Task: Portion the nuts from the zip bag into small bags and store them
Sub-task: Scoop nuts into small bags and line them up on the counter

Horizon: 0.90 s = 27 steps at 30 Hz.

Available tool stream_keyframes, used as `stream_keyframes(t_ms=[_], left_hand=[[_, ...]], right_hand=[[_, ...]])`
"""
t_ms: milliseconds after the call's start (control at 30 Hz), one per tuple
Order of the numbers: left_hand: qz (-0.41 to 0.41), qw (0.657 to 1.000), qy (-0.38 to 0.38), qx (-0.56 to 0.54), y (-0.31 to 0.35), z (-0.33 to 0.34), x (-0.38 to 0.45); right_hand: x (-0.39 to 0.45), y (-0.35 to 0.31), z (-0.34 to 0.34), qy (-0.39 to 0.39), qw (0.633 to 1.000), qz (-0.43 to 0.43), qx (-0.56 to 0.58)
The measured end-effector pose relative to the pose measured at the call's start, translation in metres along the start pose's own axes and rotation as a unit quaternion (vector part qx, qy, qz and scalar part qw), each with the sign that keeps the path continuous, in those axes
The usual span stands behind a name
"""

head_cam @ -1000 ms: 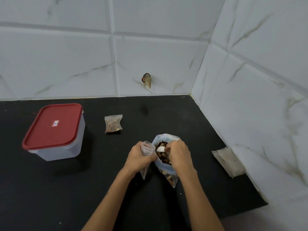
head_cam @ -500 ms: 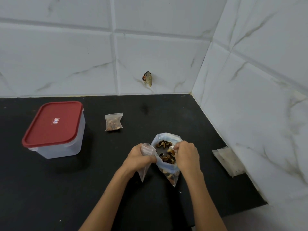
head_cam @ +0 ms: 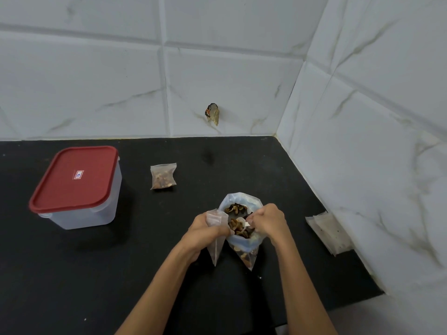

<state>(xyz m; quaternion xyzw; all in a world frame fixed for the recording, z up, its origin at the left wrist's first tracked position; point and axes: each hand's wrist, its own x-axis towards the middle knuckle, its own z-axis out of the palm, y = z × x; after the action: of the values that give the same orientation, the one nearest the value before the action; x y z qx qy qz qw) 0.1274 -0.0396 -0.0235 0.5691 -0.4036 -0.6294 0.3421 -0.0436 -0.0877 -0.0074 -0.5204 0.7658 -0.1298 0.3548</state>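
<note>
The right hand [head_cam: 267, 220] is curled at the mouth of the zip bag [head_cam: 244, 240], fingers pinching a small white scoop [head_cam: 244, 223] among the nuts [head_cam: 238, 228]. The nuts are brown, wrinkled and irregular. The zip bag is soft clear plastic with a bluish rim, standing open near the middle of the counter [head_cam: 72, 274]. Just left of it, touching it, the left hand [head_cam: 205, 232] grips a small bag [head_cam: 215, 240] of thin clear film, its mouth up and its narrow bottom hanging down.

Farther left and away lies a filled bag [head_cam: 163, 176], square, flat and clear, with nuts inside. At far left stands a rounded-square box [head_cam: 96, 209] of cloudy plastic under a smooth red lid [head_cam: 75, 178]. To the right, against the glossy veined wall tiles [head_cam: 375, 141], rests a stack of flat empty bags [head_cam: 330, 232]. The counter is matt black.
</note>
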Motion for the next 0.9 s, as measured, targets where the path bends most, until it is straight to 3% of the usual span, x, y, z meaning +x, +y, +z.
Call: stream_keyframes(t_ms=[267,533,733,900], left_hand=[[-0.008,1.0,-0.004,0.01,0.002,-0.004,-0.003],[0.006,0.993,0.066,0.094,0.008,0.001,-0.005],[0.131,0.96,0.161,0.188,0.026,0.01,-0.018],[0.164,0.949,0.167,0.212,0.039,0.019,-0.019]], right_hand=[[-0.01,0.005,-0.01,-0.074,0.979,0.078,0.175],[-0.02,0.004,-0.02,-0.083,0.956,0.098,0.265],[-0.036,-0.006,-0.037,-0.03,0.948,0.034,0.314],[-0.062,-0.029,-0.057,0.01,0.947,-0.062,0.314]])
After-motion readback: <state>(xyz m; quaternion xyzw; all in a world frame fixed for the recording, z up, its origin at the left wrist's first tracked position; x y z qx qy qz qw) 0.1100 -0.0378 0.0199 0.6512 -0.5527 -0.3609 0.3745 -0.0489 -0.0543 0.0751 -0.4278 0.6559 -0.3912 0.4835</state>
